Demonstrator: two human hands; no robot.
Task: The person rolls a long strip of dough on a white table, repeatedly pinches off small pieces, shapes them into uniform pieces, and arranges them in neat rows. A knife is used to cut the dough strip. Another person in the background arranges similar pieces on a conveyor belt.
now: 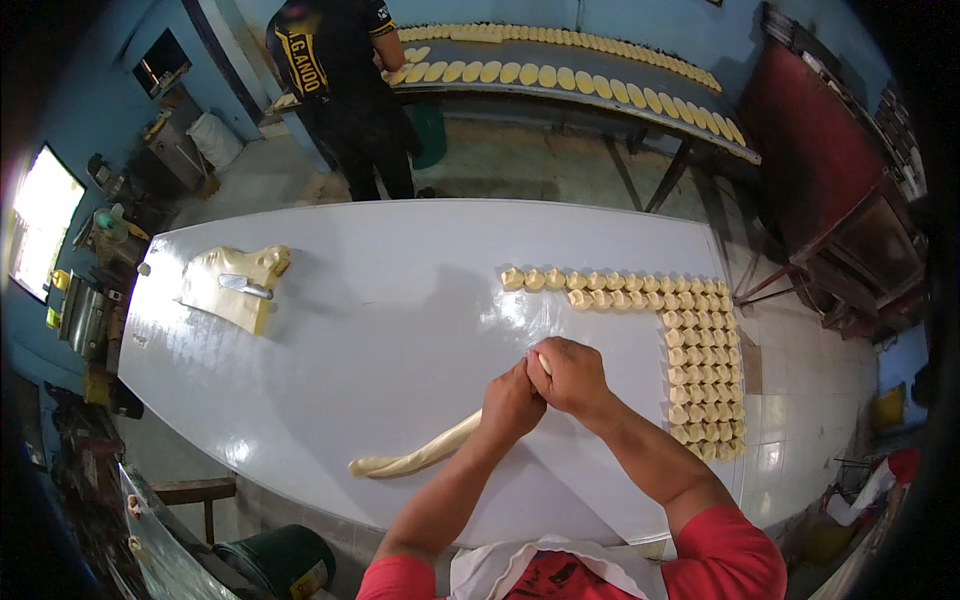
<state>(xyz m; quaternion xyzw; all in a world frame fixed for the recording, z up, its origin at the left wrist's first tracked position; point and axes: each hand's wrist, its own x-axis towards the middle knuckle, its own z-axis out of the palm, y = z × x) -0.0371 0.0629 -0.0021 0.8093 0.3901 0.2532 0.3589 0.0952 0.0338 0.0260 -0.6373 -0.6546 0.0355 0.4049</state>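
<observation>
1. Two hands meet over the white tabletop [400,330]: the left hand [510,402] is wrapped around the upper end of a dough rope [415,458], and the right hand [570,375] is pressed against it, its grip pinching the rope's tip.
2. From the hands the rope trails toward the near-left edge, lying on the tabletop.
3. Small dough pieces [700,350] sit in tidy rows at the right, forming an L.
4. At far left lies a dough slab [235,285] with a scraper [245,287] on it.
5. Beyond, a person [345,80] stands by a long board of dough pieces [560,75].
</observation>
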